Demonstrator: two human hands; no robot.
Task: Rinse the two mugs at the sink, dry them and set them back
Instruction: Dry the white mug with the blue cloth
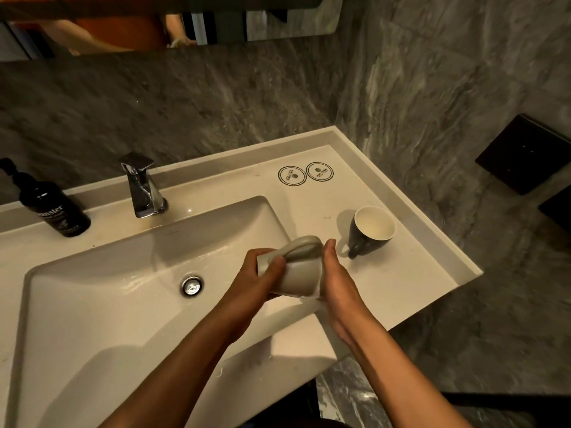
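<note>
Pale grey mug [296, 270] held on its side over the right edge of the sink basin [92, 304], handle up. Left hand [262, 273] wrapped round the mouth end, thumb across the body. Right hand [335, 282] pressed flat against the base end, fingers straight. Just right of that grip, black mug [369, 233] upright on the counter [401, 279], white inside. Beyond, two round coasters [306, 173]. Far left of the grip: chrome faucet [143, 186], black pump bottle [54, 205].

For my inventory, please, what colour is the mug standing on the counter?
Head view: dark ceramic mug, cream inside.
</note>
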